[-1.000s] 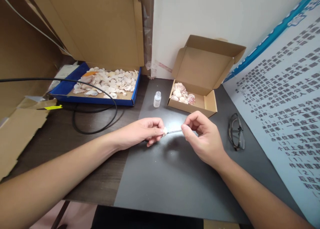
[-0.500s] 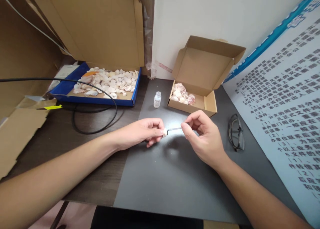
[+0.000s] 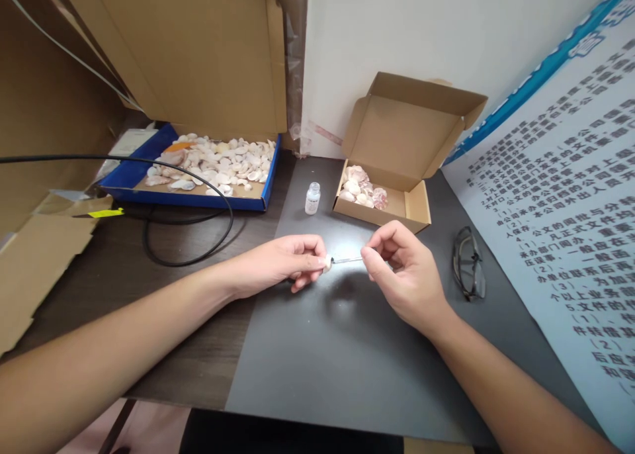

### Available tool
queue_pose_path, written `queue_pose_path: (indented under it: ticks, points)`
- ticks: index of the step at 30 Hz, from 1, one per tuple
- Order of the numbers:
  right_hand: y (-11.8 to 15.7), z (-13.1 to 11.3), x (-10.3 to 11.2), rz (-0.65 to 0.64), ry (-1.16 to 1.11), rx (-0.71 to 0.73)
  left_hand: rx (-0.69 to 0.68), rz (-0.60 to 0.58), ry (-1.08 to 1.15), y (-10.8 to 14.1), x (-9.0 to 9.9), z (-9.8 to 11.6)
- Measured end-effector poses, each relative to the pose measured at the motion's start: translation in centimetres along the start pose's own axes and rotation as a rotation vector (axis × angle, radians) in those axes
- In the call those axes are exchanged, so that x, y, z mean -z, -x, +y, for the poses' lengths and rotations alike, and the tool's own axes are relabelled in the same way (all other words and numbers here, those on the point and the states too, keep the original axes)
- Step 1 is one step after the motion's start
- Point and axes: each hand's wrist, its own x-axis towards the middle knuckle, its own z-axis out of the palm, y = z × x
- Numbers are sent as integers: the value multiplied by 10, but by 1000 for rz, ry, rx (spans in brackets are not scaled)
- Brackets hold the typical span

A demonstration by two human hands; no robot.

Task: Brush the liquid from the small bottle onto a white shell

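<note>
Between thumb and fingers, my left hand (image 3: 292, 262) pinches a small pale seashell (image 3: 327, 263), mostly covered by the fingertips. My right hand (image 3: 401, 265) is closed on a thin, rod-like tool (image 3: 347, 260) with a dark tip, pointing left. That tip is at the shell's right edge; whether it touches is too small to tell. Both hands are held over the dark grey mat (image 3: 307, 368). Just beyond them stands a small clear glass vial (image 3: 312, 199) with a printed label and an open neck.
An open cardboard box (image 3: 381, 209) with several shells stands behind my right hand. A blue-sided box (image 3: 198, 198) full of shells is at the back left, with a black cable (image 3: 231, 219) looping in front. Glasses (image 3: 466, 265) lie at the right, near a printed poster (image 3: 570, 196).
The tool has shifted slightly, its dark tip now a little higher against the shell. My right hand has moved marginally right; my left hand stays almost still.
</note>
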Motion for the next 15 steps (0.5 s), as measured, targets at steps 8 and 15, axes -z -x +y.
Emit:
queue_pose_path:
  ticks: [8, 15]
  points:
    - [-1, -4, 0, -21, 50, 22, -9, 8, 34, 0, 1, -1]
    - [-1, -2, -1, 3, 106, 4, 8, 13, 32, 1, 0, 1]
